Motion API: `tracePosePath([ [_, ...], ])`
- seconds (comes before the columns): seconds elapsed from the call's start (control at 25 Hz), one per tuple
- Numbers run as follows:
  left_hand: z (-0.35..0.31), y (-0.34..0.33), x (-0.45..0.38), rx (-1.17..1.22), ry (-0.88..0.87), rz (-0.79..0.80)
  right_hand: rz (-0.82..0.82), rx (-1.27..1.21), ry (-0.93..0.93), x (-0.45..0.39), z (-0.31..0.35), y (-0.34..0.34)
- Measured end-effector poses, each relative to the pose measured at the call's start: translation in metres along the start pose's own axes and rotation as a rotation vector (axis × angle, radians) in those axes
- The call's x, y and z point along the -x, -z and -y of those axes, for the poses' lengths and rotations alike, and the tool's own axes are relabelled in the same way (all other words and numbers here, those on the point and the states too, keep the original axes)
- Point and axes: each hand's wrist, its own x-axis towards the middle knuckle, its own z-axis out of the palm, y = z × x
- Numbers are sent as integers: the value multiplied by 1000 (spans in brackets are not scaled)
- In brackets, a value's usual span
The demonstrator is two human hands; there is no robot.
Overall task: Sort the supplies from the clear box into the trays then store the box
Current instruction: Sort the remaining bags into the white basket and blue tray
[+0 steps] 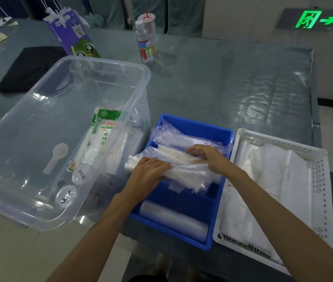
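Note:
A large clear box (137,78) stands at the left, holding a green-and-white packet (104,131), a white spoon (56,155) and small round lidded cups (66,195). To its right sits a blue tray (208,129) with a clear plastic roll (173,219) in its near compartment. Over the tray's middle lies a bundle of plastic bags (184,169). My left hand (147,169) grips the bundle's left end. My right hand (208,157) holds its right part with curled fingers. A white perforated tray (322,190) at the right holds white folded bags.
A plastic bottle (144,43) and a cup with a red straw (149,23) stand behind the box. A purple carton (74,35) and a black cloth (29,68) lie at the back left. The table's right edge runs past the white tray.

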Motion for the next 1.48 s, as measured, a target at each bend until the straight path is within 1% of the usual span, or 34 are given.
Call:
tracePosePath([
  [0.12, 5, 0, 7, -33, -16, -6, -9, -123, -15, 0, -4, -20],
  [0.24, 7, -2, 8, -33, -7, 1, -12, -224, 12, 4, 3, -15],
  [0.36, 6, -13, 0, -25, -9, 32, -25, -213, 19, 15, 8, 6],
  [0.56, -11, -35, -31, 21, -64, 87, -181, -140, -18, 47, 15, 36],
  [0.64, -17, -41, -42, 30, -51, 120, -157, -129, -44, 59, 18, 37],
  [0.68, -17, -43, -44, 36, -23, 149, -125, -90, -63, 62, 18, 34],
  [0.76, -14, -45, -44, 52, 48, 182, -95, 102, -85, 63, 12, 22],
  [0.84, -6, -42, -39, 63, 125, 154, -169, 295, -96, 60, 6, 8],
  [1.0, 3, -33, -23, 81, 258, 90, -361, 436, -144, 52, 8, -8],
  [1.08, 1, -36, -13, 128, 326, 77, -388, 524, -133, 52, 8, -9],
  [1.2, -8, -46, 0, 143, 350, 178, -334, 594, -158, 57, 4, -10],
  [1.36, -16, -51, 2, 166, 367, 187, -242, 709, -105, 60, 4, -11],
  [1.48, -16, -47, -3, 160, 382, 264, -154, 747, -66, 63, 8, -7],
])
